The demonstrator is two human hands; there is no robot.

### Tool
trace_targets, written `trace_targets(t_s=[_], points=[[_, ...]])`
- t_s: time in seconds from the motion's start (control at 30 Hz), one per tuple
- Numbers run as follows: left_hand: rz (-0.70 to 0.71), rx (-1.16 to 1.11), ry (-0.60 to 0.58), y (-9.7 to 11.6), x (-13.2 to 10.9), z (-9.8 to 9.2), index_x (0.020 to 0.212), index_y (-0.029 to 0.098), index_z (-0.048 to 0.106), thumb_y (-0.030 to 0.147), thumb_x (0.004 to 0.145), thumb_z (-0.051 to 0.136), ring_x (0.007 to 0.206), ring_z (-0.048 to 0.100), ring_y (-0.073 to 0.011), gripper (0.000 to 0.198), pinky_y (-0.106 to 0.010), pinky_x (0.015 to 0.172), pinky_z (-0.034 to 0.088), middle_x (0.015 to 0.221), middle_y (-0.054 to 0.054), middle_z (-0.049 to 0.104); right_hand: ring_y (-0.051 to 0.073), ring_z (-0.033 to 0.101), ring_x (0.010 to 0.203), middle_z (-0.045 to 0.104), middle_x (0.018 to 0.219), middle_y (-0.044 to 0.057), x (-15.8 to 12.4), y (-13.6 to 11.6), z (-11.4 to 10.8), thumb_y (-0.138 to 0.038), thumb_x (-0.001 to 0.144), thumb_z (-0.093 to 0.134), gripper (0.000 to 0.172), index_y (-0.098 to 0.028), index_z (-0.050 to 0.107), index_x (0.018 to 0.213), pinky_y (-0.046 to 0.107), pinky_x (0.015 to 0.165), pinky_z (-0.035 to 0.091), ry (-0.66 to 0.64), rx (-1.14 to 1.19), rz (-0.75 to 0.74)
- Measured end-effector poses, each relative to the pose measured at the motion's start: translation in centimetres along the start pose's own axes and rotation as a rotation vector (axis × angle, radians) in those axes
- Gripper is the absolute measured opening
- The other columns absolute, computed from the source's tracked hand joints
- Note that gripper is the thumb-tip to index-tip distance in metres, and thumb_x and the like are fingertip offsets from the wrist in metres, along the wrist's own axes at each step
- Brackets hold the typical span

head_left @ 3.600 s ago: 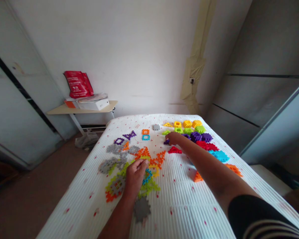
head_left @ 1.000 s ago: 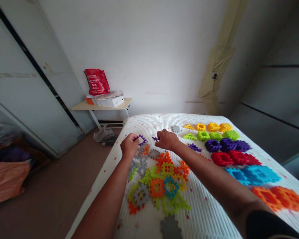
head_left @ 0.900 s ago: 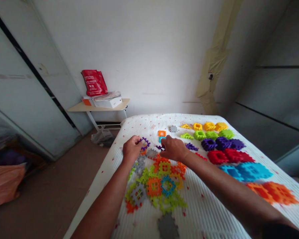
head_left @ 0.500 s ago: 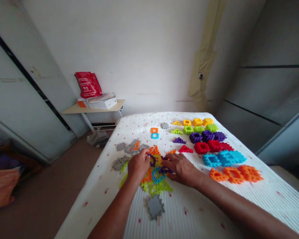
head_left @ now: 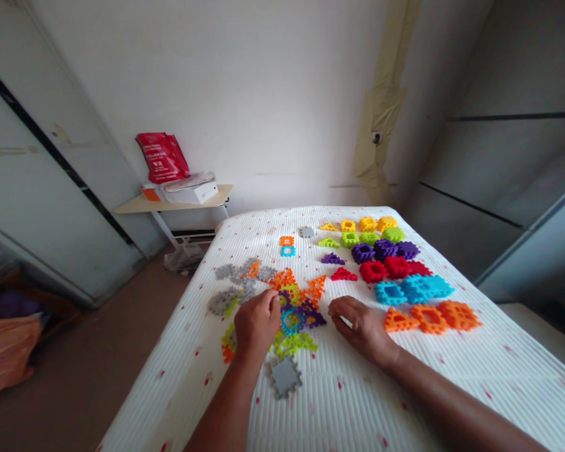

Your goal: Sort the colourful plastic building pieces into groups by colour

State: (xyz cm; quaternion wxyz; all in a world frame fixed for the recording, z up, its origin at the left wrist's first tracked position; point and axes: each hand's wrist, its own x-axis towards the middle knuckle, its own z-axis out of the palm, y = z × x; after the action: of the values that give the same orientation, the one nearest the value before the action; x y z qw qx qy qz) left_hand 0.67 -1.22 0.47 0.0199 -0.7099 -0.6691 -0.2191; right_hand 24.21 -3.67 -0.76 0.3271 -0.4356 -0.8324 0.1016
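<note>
My left hand [head_left: 258, 321] is closed, its fingers curled at the left side of a loose pile of interlocking plastic tiles. Whatever it may grip is hidden behind the fingers. Right of the pile, my right hand [head_left: 361, 325] hovers low over the cloth with fingers half bent, a gap by the thumb and no tile showing. Between the hands lie a blue square frame [head_left: 291, 321], purple tiles [head_left: 312, 315], a yellow-green tile [head_left: 290, 293] and orange triangles [head_left: 316, 287]. Lime green tiles [head_left: 296, 343] and a grey square tile [head_left: 285, 376] lie nearer me.
Sorted rows stand at the right: yellow [head_left: 368, 224], lime, purple, red [head_left: 373, 272], blue [head_left: 390, 293] and orange [head_left: 429, 319] tiles. Grey tiles [head_left: 223, 302] are heaped at the left. A small orange frame [head_left: 287, 240] touches a blue one farther back. A side table [head_left: 223, 196] stands beyond.
My right hand has drawn back to the right, off the pile, uncovering purple tiles and an orange triangle. My left hand stays at the pile's left side. The view has shifted slightly.
</note>
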Motion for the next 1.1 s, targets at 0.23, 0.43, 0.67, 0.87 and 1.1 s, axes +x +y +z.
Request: trace_targets(t_s=[0.23,0.43,0.67,0.87,1.1], points=[[0.16,-0.142,0.023,0.9,-0.5,1.1,0.085,0.025,0.066,0.026,0.086,0.043,0.082,0.064,-0.0165,0.023,-0.025,0.076,0.042,0.088,-0.001,0.072,0.018,0.059,0.095,0.062,0.106,0.009,0.4,-0.7,1.2,-0.021,0.087,0.046,0.026,-0.02,0.054,0.111,0.031,0.082,0.05,-0.04,-0.002,-0.044],[0.07,-0.17,0.092,-0.2,-0.2,0.9,0.086,0.025,0.067,0.028,0.084,0.046,0.078,0.065,-0.0167,0.021,-0.024,0.073,0.044,0.086,-0.001,0.073,0.017,0.059,0.096,0.062,0.104,0.008,1.1,-1.0,2.7,-0.021,0.087,0.048,0.031,-0.019,0.051,0.117,0.029,0.083,0.049,-0.12,-0.018,-0.022],[0.05,-0.266,0.119,-0.9,0.1,1.2,0.085,0.025,0.067,0.031,0.082,0.047,0.075,0.066,-0.0159,0.021,-0.023,0.07,0.045,0.082,0.0,0.073,0.016,0.059,0.089,0.061,0.101,0.006,1.4,-1.1,2.9,-0.011,0.076,0.052,0.04,-0.019,0.052,0.115,0.027,0.078,0.048,-0.156,-0.001,0.021],[0.006,-0.319,0.128,-1.0,0.2,1.0,0.084,0.026,0.067,0.032,0.081,0.047,0.075,0.067,-0.017,0.022,-0.024,0.067,0.046,0.082,0.0,0.073,0.016,0.059,0.085,0.06,0.1,0.007,2.6,-0.5,0.6,-0.019,0.082,0.052,0.029,-0.019,0.054,0.11,0.026,0.075,0.048,-0.033,-0.026,0.029],[-0.021,-0.369,0.13,-1.2,0.2,1.0,0.084,0.025,0.068,0.035,0.08,0.046,0.073,0.066,-0.0168,0.024,-0.025,0.066,0.047,0.08,0.0,0.073,0.018,0.059,0.097,0.062,0.109,0.007,9.2,3.9,-5.0,-0.019,0.081,0.053,0.035,-0.017,0.054,0.116,0.026,0.082,0.044,-0.03,-0.39,0.287]])
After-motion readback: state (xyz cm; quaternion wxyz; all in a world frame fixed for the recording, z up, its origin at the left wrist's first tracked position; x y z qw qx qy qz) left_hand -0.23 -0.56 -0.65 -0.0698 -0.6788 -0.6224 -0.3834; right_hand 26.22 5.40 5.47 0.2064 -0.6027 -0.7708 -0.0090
